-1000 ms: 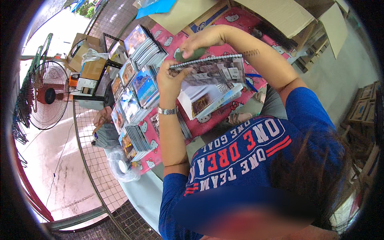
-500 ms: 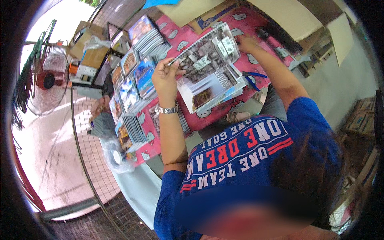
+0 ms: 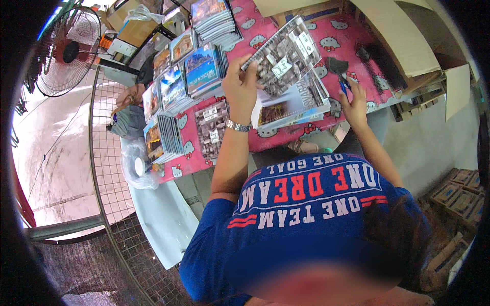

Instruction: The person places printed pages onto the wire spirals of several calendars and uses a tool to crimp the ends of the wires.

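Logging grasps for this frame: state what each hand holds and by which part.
Left hand grips the spiral-bound booklet by its lower-left edge. Right hand is at a small blue item; a grip cannot be told.

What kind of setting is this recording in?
Probably a small stall or packing spot: stacks of picture booklets on a pink patterned tablecloth, cardboard boxes alongside, and a standing fan by wire fencing.

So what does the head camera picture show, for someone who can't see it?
A person in a blue shirt lifts a spiral-bound booklet with the left hand over a pink patterned table. The right hand rests by a blue pen. Stacks of picture booklets fill the table's left side.
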`<state>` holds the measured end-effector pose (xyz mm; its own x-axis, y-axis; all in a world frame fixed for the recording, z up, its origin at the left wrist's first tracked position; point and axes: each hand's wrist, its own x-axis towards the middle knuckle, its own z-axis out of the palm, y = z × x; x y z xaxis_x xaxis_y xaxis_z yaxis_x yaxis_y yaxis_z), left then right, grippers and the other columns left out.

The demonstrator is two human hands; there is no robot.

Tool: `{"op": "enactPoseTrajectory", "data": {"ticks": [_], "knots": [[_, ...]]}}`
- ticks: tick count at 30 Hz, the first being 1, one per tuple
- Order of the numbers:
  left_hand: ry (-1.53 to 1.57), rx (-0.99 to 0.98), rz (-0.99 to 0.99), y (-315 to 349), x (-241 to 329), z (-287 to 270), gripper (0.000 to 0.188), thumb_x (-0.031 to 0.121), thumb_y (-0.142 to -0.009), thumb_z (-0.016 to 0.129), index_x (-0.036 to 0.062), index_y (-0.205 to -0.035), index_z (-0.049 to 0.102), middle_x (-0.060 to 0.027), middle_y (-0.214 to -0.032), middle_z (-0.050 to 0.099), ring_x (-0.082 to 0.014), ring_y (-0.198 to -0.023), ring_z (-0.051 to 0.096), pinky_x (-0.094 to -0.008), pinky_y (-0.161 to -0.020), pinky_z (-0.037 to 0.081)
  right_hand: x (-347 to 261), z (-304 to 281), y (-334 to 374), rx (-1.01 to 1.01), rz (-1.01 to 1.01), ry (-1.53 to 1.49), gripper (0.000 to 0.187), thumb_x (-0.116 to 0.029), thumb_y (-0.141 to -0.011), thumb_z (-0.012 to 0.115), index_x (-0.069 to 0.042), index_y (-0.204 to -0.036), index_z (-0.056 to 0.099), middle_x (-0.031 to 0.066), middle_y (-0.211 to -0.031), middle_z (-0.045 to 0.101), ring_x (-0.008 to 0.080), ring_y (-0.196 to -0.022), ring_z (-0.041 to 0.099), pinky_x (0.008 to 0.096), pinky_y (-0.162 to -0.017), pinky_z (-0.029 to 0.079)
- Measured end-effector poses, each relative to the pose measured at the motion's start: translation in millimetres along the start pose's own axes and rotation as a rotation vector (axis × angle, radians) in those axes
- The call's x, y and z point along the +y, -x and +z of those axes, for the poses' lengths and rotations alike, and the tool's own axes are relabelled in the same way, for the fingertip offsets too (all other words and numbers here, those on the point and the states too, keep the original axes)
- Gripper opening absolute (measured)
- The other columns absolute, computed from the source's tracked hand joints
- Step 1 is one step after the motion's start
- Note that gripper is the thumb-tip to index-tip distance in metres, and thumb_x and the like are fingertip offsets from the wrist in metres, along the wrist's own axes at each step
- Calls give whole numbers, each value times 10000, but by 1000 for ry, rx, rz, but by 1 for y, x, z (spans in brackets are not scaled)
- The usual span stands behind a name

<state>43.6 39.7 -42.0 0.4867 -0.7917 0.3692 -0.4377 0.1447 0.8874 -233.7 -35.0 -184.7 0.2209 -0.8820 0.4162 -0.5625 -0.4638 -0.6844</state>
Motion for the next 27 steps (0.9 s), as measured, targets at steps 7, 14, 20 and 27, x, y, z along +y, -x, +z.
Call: {"op": "enactPoseTrajectory", "data": {"ticks": [7, 14, 20, 27], "knots": [[41, 21, -48, 5, -1, 7, 125, 40, -913, 595, -21, -1016, 629, -85, -843, 664, -106, -634, 607, -274, -537, 569, -148, -18, -52, -108, -509, -231, 547, -187, -741, 748, -78, -1248, 576, 140, -1187, 576, 331, -1101, 529, 409, -970, 411], [-54, 73, 34, 12, -14, 0, 289, -78, -797, 612, -7, -1072, 668, -46, -723, 623, -101, -630, 581, -251, -587, 488, -175, -13, -55, -130, -568, -171, 500, -239, -759, 724, -52, -1208, 603, 137, -1115, 604, 321, -1036, 556, 414, -884, 440], [-151, 166, 246, 20, -22, -1, 209, -13, -858, 604, -20, -1053, 677, -63, -826, 682, -109, -660, 605, -245, -601, 488, -177, -25, -67, -871, 201, -910, 455, -179, -818, 727, -37, -1229, 593, 120, -1104, 630, 204, -1028, 593, 334, -878, 452], [-425, 280, 526, 7, 64, -89, 161, 43, -802, 643, 19, -958, 678, -73, -855, 663, -171, -758, 608, -290, -695, 479, -125, -44, -58, -240, -315, -753, 453, -135, -786, 725, -57, -1218, 610, 86, -1137, 617, 188, -1041, 582, 318, -930, 437]]}}
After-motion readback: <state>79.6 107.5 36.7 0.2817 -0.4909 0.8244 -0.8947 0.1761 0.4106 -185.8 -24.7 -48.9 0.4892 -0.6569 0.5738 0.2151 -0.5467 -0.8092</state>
